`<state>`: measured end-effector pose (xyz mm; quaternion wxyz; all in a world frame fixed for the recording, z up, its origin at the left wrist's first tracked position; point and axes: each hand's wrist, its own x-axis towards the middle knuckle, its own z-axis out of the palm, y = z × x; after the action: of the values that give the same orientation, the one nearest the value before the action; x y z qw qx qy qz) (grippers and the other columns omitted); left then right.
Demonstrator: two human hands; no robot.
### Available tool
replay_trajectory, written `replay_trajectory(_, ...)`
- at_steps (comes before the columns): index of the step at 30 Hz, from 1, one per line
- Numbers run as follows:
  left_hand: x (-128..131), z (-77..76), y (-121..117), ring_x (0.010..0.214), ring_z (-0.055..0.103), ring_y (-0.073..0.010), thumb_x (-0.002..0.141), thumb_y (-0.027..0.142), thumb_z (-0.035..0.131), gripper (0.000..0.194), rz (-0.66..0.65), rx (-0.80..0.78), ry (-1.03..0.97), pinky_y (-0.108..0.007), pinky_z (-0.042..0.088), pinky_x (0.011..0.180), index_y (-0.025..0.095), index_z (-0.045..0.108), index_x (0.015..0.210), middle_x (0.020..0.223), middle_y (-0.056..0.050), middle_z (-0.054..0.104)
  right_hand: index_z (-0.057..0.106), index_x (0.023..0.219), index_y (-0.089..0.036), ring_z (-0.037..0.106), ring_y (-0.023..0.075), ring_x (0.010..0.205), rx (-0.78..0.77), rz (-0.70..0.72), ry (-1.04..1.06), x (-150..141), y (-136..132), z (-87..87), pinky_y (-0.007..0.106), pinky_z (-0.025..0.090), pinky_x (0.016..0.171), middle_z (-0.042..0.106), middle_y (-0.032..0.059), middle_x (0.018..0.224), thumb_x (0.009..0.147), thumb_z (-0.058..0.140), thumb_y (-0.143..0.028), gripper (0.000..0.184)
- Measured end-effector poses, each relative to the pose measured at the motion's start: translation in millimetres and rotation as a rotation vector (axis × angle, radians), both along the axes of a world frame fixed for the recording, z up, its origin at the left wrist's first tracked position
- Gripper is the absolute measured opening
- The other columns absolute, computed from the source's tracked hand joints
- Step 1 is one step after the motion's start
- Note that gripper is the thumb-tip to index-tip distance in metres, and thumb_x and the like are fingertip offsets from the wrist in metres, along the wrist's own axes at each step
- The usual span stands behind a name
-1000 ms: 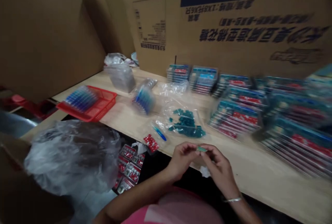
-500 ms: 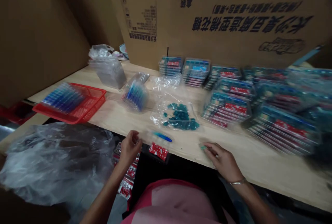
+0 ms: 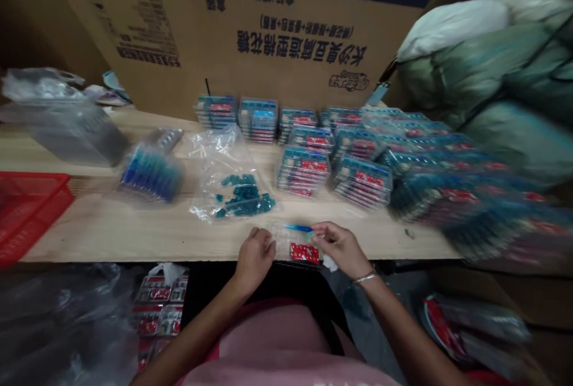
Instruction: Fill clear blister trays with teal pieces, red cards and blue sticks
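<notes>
The clear tray (image 3: pixel 281 241) lies at the front edge of the table (image 3: pixel 134 243), with a blue pen-shaped item (image 3: pixel 298 228) and a red dotted packet (image 3: pixel 305 253) in it; so near that edge, a push toward the body could tip it off and spill both. The left hand (image 3: pixel 254 261) is curled narrow at the tray's left side; whether it grips the rim I cannot tell, and if it does not, the tray could skid under a light knock. The right hand (image 3: pixel 342 250) pinches a small green piece (image 3: pixel 309 235) between its fingertips, over the tray's right part and close to the blue item; a loose pinch could drop the piece askew, and a low fingertip could nudge the blue item out of line. Farther right, trays stand in close stacks (image 3: pixel 362 183); a wide swing of the right forearm could, I judge, jar the nearest ones and make them slide.
</notes>
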<state>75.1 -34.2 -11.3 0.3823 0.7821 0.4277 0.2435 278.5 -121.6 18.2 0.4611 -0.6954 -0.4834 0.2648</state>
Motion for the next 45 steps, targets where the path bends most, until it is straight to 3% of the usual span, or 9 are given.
replay_trajectory(6, -25, -5.8, 2, 0.087, 0.057, -0.0154, 0.069, 0.014, 0.061, 0.052, -0.241, 0.048, -0.097, -0.032, 0.050, 0.080, 0.023, 0.047, 0.119, 0.118, -0.005, 0.054, 0.068, 0.082, -0.016, 0.058, 0.0125, 0.057, -0.094, 0.213, 0.004, -39, 19, -18.3, 0.023, 0.044, 0.056, 0.068, 0.0011, 0.068, 0.075, 0.059, -0.021, 0.013)
replay_trajectory(12, -26, -15.5, 6, 0.097, 0.056, -0.0200, 0.078, 0.014, 0.057, 0.033, -0.287, 0.189, -0.009, -0.035, 0.048, 0.083, 0.022, 0.054, 0.109, 0.104, -0.005, 0.062, 0.070, 0.082, -0.018, 0.061, 0.0156, 0.073, -0.078, 0.335, -0.281, -58, 31, -23.8, 0.026, 0.044, 0.068, 0.068, 0.0030, 0.079, 0.077, 0.057, -0.009, 0.017)
replay_trajectory(18, -23, -14.7, 3, 0.092, 0.055, -0.0211, 0.079, 0.016, 0.058, 0.026, -0.292, 0.340, 0.073, -0.035, 0.046, 0.083, 0.020, 0.057, 0.105, 0.099, -0.005, 0.063, 0.067, 0.080, -0.018, 0.056, 0.0140, 0.075, -0.047, 0.230, -0.359, -57, 29, -29.7, 0.025, 0.044, 0.068, 0.056, 0.0023, 0.082, 0.078, 0.057, -0.008, 0.014)
replay_trajectory(25, -22, -17.4, 3, 0.091, 0.055, -0.0209, 0.080, 0.018, 0.057, 0.023, -0.276, 0.380, 0.071, -0.034, 0.047, 0.079, 0.019, 0.057, 0.104, 0.098, -0.005, 0.063, 0.064, 0.074, -0.018, 0.054, 0.0117, 0.065, -0.024, 0.214, -0.351, -56, 30, -30.1, 0.022, 0.040, 0.060, 0.055, -0.0004, 0.074, 0.079, 0.059, -0.012, 0.010)
replay_trajectory(31, -21, -19.0, 5, 0.091, 0.056, -0.0213, 0.081, 0.018, 0.055, 0.021, -0.264, 0.400, 0.077, -0.035, 0.048, 0.079, 0.019, 0.057, 0.102, 0.097, -0.005, 0.063, 0.070, 0.078, -0.019, 0.059, 0.0139, 0.066, -0.030, 0.231, -0.364, -52, 31, -28.5, 0.023, 0.042, 0.062, 0.064, 0.0016, 0.072, 0.079, 0.059, -0.014, 0.012)
replay_trajectory(36, -20, -17.0, 6, 0.094, 0.055, -0.0208, 0.085, 0.019, 0.051, 0.035, -0.328, 0.472, 0.119, -0.035, 0.049, 0.080, 0.022, 0.052, 0.119, 0.103, -0.006, 0.061, 0.071, 0.087, -0.021, 0.064, 0.0162, 0.073, 0.008, 0.232, -0.244, -51, 23, -24.9, 0.026, 0.045, 0.067, 0.072, 0.0032, 0.081, 0.083, 0.053, -0.019, 0.018)
replay_trajectory(40, -15, -13.2, 11, 0.091, 0.057, -0.0205, 0.088, 0.018, 0.044, 0.033, -0.431, 0.551, 0.167, -0.035, 0.051, 0.079, 0.023, 0.056, 0.119, 0.100, -0.008, 0.061, 0.069, 0.086, -0.018, 0.059, 0.0134, 0.059, 0.128, -0.003, -0.028, -33, 12, -23.9, 0.023, 0.044, 0.055, 0.069, 0.0030, 0.072, 0.082, 0.053, -0.029, 0.020)
replay_trajectory(43, -10, -10.0, 16, 0.090, 0.059, -0.0202, 0.088, 0.020, 0.044, 0.033, -0.432, 0.553, 0.183, -0.034, 0.052, 0.078, 0.022, 0.055, 0.118, 0.098, -0.007, 0.062, 0.068, 0.087, -0.016, 0.050, 0.0102, 0.048, 0.206, -0.256, 0.128, 3, 3, -24.4, 0.021, 0.039, 0.046, 0.066, 0.0023, 0.068, 0.081, 0.055, -0.039, 0.027)
replay_trajectory(45, -7, -9.4, 18, 0.090, 0.061, -0.0203, 0.088, 0.025, 0.046, 0.036, -0.396, 0.554, 0.167, -0.034, 0.053, 0.078, 0.021, 0.051, 0.123, 0.100, -0.007, 0.062, 0.066, 0.091, -0.015, 0.048, 0.0101, 0.049, 0.230, -0.390, 0.117, 36, -2, -26.1, 0.022, 0.040, 0.047, 0.065, 0.0031, 0.071, 0.083, 0.052, -0.044, 0.032)
